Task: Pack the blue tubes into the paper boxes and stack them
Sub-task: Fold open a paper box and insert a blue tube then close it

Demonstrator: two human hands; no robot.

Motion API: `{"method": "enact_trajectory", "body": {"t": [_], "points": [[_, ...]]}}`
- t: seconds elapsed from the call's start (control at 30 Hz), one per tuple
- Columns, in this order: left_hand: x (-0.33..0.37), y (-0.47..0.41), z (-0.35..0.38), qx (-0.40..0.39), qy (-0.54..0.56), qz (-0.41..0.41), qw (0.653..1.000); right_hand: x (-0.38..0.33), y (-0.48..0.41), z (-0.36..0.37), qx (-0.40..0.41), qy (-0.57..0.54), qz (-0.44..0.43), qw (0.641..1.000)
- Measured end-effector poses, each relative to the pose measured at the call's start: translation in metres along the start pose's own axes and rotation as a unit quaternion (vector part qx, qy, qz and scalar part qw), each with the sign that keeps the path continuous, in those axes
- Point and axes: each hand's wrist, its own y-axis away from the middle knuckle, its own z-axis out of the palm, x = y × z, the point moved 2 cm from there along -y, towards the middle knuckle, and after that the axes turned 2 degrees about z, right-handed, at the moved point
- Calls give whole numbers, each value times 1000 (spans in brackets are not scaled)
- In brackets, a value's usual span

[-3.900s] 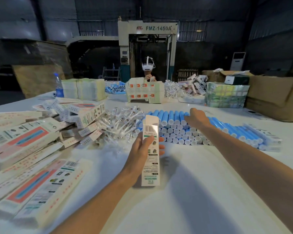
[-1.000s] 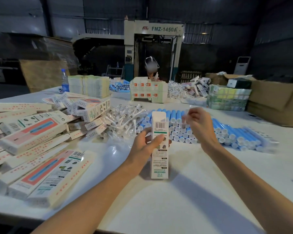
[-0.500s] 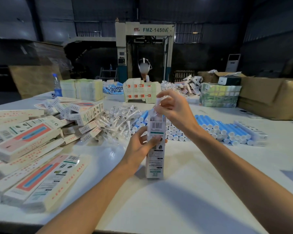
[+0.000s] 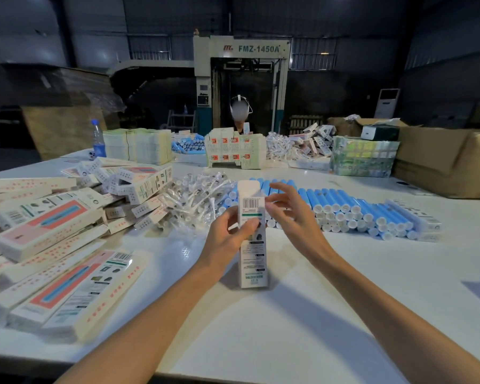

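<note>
A tall white paper box (image 4: 252,253) stands upright on the white table (image 4: 302,314), its top flap raised. My left hand (image 4: 227,239) grips the box's middle from the left. My right hand (image 4: 288,209) is at the box's upper right edge, fingers spread and touching its side, holding nothing that I can see. Behind the box lies a stacked row of blue tubes (image 4: 352,212) with white caps. Finished boxes (image 4: 67,284) lie piled at the left.
Clear-wrapped small parts (image 4: 197,200) are heaped left of the tubes. Flat cartons (image 4: 139,146), a water bottle (image 4: 98,139) and cardboard boxes (image 4: 441,159) line the far side, where another person sits. More loose boxes (image 4: 139,181) cover the left.
My right hand has come down from the box's top opening to its upper right side. Before that it reached to the tube pile and came back to the box. The left hand keeps its grip.
</note>
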Motion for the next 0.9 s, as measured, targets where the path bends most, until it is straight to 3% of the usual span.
{"method": "enact_trajectory", "body": {"t": [0.27,0.53,0.63,0.73,0.9], "points": [[2,-2,-5,-10,7,59,998,5,6,16,-38,-73,7,997],[-2,-3,-2,-63,8,30,998,12,6,10,-54,-36,38,997],[0,-1,1,-73,6,21,997,13,6,7,-59,-87,62,992],[2,1,4,-86,13,23,996,14,-3,-1,-15,-155,90,984],[2,1,5,-108,23,22,994,18,-15,-9,-49,-134,104,984]]}}
